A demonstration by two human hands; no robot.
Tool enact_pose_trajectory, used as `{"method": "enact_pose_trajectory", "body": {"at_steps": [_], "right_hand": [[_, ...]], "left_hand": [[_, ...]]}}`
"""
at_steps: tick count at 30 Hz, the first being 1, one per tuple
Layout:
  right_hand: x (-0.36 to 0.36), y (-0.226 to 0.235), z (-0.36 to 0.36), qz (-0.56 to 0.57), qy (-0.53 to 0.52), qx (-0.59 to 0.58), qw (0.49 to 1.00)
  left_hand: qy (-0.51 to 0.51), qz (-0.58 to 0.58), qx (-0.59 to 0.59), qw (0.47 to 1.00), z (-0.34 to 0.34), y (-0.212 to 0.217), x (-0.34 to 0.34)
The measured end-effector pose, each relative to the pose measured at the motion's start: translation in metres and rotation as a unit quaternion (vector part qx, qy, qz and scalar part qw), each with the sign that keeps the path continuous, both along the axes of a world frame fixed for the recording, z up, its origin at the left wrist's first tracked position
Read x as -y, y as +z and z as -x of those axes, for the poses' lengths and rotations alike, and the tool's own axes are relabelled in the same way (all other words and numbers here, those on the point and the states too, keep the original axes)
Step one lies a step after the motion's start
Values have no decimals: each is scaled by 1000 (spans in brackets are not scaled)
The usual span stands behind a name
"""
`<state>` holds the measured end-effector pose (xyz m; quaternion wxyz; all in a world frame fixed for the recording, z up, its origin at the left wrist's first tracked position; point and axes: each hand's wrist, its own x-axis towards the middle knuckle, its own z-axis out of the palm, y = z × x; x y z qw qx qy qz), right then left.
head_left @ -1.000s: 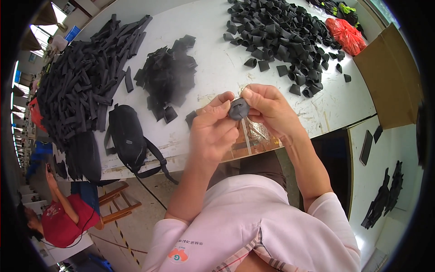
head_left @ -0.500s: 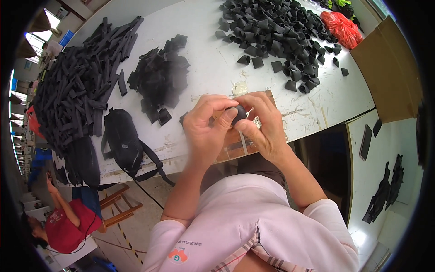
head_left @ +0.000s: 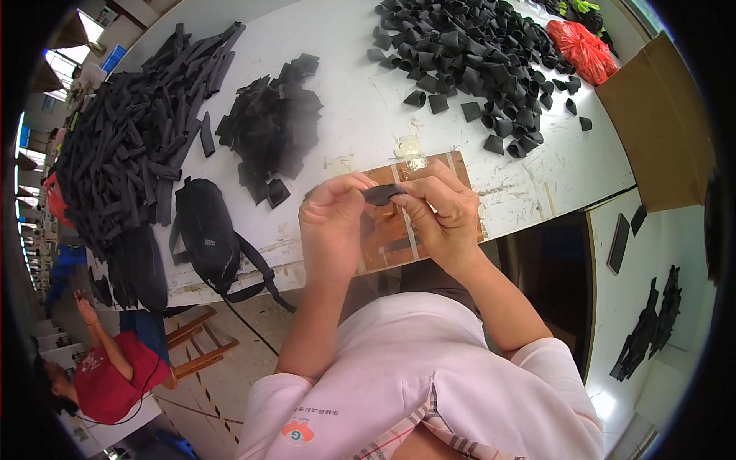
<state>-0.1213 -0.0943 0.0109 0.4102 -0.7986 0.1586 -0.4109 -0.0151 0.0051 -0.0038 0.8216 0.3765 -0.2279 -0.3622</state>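
Between my two hands is a small black fabric piece [head_left: 381,195], flattened and stretched sideways above a brown board [head_left: 391,249] with pale tape strips. My left hand [head_left: 331,218] pinches its left end between thumb and fingers. At the other end my right hand [head_left: 443,211] grips it with thumb and bent forefinger. Left of my hands lies a pile of flat dark fabric pieces [head_left: 272,126]. Beyond the board, at the far right, is a heap of short black fabric loops [head_left: 468,57].
A large pile of long black strips [head_left: 130,130] covers the table's left side, with a black strapped pouch [head_left: 208,234] near its front edge. A red plastic bag [head_left: 583,52] and a cardboard sheet [head_left: 655,123] stand at right. Someone in a red shirt [head_left: 119,376] sits lower left.
The black piece was rounded and bunched between my fingers; now it is drawn out flat. My left hand has moved slightly left, away from the right one.
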Motion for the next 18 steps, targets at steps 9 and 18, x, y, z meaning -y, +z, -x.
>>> {"method": "enact_pose_trajectory", "body": {"at_steps": [9, 18], "right_hand": [[7, 8, 1, 85, 10, -72, 994], [75, 19, -1, -208, -113, 18, 971]], "left_hand": [[23, -167, 314, 934, -10, 22, 6], [163, -365, 360, 843, -1, -65, -14]]}}
